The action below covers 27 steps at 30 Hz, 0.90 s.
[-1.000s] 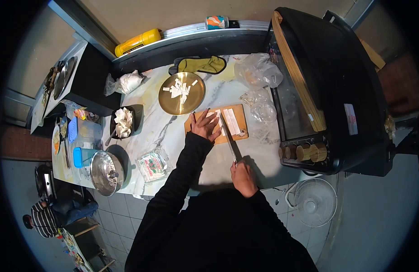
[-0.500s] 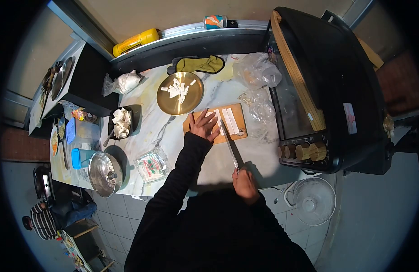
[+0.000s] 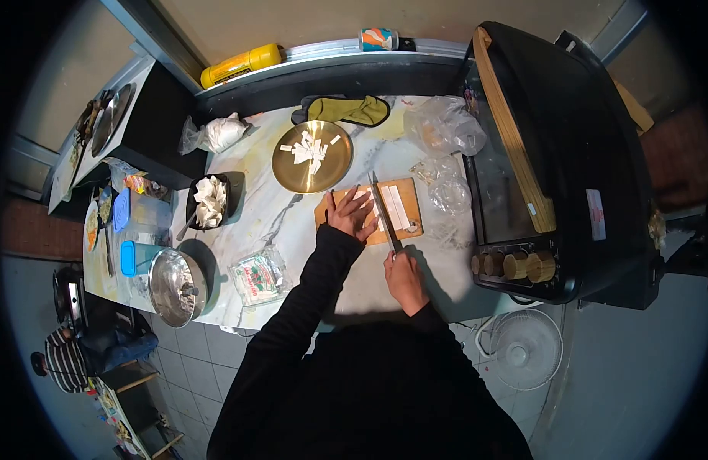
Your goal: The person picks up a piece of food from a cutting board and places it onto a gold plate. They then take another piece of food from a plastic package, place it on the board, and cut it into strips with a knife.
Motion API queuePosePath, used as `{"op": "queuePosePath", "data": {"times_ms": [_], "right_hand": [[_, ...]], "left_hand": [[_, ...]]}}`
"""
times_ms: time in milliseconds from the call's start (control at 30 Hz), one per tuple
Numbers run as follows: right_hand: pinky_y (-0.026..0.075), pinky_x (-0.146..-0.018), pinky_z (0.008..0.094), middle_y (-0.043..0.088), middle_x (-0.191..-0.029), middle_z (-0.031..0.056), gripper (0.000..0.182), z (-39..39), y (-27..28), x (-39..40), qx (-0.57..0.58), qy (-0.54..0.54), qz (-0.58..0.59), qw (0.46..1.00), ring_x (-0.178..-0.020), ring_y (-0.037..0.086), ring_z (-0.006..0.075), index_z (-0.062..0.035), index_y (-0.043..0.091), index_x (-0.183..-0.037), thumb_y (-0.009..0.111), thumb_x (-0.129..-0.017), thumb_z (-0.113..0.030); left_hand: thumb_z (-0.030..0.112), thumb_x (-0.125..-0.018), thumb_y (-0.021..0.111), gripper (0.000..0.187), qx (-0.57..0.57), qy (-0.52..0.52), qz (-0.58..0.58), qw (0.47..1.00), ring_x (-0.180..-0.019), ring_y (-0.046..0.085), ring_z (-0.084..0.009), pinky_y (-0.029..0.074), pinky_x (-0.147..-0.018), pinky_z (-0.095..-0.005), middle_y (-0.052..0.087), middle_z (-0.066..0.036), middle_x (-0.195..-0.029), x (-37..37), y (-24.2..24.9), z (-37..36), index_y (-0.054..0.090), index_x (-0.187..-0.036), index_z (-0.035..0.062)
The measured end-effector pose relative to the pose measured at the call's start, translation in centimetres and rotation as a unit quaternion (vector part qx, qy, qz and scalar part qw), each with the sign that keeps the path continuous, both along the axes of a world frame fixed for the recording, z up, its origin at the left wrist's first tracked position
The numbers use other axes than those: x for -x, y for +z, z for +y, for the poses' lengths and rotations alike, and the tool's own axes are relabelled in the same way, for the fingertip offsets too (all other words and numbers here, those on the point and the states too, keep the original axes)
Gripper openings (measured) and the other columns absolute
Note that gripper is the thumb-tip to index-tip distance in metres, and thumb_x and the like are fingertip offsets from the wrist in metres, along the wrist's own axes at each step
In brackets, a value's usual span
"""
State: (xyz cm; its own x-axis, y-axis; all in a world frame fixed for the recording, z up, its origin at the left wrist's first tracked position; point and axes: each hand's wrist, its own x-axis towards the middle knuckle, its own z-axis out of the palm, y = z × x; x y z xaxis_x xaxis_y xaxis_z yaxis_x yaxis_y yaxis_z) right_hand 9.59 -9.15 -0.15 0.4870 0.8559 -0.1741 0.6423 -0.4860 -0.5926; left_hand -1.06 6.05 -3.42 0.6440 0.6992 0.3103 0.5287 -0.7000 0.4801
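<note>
My right hand [image 3: 405, 280] is wrapped round the handle of a knife [image 3: 385, 218], whose blade lies lengthwise along white strips on a wooden cutting board [image 3: 414, 211]. To the left of the blade, my left hand [image 3: 350, 214] rests over the board with its fingers spread, hiding part of the strips beneath. Two long white strips [image 3: 397, 205] lie to the right of the knife. Behind the board stands a round gold plate [image 3: 335, 165] bearing a heap of small cut white pieces [image 3: 312, 149].
A black toaster oven [image 3: 591, 169] bounds the right side, with clear plastic bags [image 3: 446, 126] beside it. On the left are a black bowl of white pieces [image 3: 210, 201], a steel bowl [image 3: 164, 284] and a printed packet [image 3: 258, 277]. A person [image 3: 67, 360] sits at far left.
My right hand and the knife have moved forward, and the blade now reaches past the board's far edge. My left hand stays spread on the strips. The view has shifted slightly.
</note>
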Motion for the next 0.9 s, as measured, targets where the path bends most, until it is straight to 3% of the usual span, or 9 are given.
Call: {"op": "queuePosePath", "data": {"times_ms": [567,900], "right_hand": [[0.048,-0.067,0.0554,0.063,-0.08,0.0284,0.03,3.9,-1.0,-1.2,-0.068,0.035,0.007,0.997,-0.078,0.06,0.0484,0.0017,0.056,-0.088,0.052,-0.094,-0.027],[0.048,-0.068,0.0552,0.063,-0.085,0.0298,0.032,3.1,0.3,-0.7,0.003,0.022,0.021,1.0,-0.082,0.061,0.0486,0.0021,0.056,-0.09,0.051,-0.095,-0.029]], "left_hand": [[0.033,-0.083,0.067,0.04,-0.006,0.009,-0.01,1.0,-0.134,0.042,-0.027,0.009,-0.11,-0.0664,0.06,-0.005,-0.129,-0.1,-0.4,-0.1,0.068,-0.114,0.0085],[0.037,-0.083,0.065,0.042,-0.003,0.01,-0.007,1.0,-0.134,0.041,-0.0276,0.01,-0.11,-0.0669,0.06,-0.004,-0.129,0.0,0.0,-0.2,0.068,-0.115,0.0094]]}}
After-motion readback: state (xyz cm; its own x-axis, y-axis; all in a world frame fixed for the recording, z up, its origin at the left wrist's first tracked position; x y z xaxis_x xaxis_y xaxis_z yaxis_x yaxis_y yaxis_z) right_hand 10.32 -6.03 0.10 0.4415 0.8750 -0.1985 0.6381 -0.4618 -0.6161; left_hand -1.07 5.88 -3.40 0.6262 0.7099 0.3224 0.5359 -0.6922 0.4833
